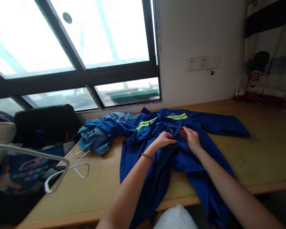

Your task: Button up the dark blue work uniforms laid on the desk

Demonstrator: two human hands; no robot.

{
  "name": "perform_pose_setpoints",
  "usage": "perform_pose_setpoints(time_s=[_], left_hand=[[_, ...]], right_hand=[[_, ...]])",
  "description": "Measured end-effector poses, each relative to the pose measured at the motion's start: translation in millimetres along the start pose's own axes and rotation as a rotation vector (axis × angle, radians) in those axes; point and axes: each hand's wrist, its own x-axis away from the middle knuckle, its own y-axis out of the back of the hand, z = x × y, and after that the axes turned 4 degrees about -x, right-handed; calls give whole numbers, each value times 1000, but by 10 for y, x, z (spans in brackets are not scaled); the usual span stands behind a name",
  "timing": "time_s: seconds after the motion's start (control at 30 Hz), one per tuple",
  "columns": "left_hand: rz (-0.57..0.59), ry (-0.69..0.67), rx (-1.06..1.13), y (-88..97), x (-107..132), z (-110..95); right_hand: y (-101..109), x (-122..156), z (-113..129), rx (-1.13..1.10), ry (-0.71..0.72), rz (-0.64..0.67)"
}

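Observation:
Blue work trousers (154, 168) lie across the table, their legs spread and hanging over its front edge. Beneath their waist end is a blue work jacket (219, 122) with yellow-green reflective strips, one sleeve stretched to the right. My left hand (165, 140), with a beaded bracelet at the wrist, is closed on the trousers' waist. Opposite it, my right hand (190, 137) pinches the waist's right side between thumb and fingers. Bunched cloth partly hides the fingertips of both hands.
A crumpled light-blue garment (95, 140) lies left of the jacket. A white cable (66, 165) loops over the wooden table (100, 187). At the left stand a black bag (47, 122) and a printed blue bag (33, 168). Sockets (202, 63) sit on the wall.

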Motion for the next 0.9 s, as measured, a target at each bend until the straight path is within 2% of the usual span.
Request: perform_pose_setpoints(time_s=[0.07, 0.13, 0.23, 0.3, 0.37, 0.63, 0.83, 0.9], left_hand=[[-22, 120, 212, 44, -26, 79], [-43, 217, 404, 116, -45, 155], [-37, 297, 563, 216, -50, 246], [-14, 329, 588, 256, -48, 287], [16, 350, 591, 279, -50, 314], [51, 404, 626, 313, -71, 356], [80, 403, 688, 319, -71, 396], [76, 407, 697, 318, -72, 400]], right_hand=[[-22, 49, 76, 114, 110, 27], [-59, 132, 165, 328, 305, 81], [-132, 279, 251, 656, 575, 332], [-170, 352, 246, 785, 651, 537], [-187, 387, 199, 872, 674, 628], [-135, 338, 59, 1048, 622, 577], [-108, 331, 56, 1154, 775, 682], [-108, 339, 42, 1160, 810, 674]])
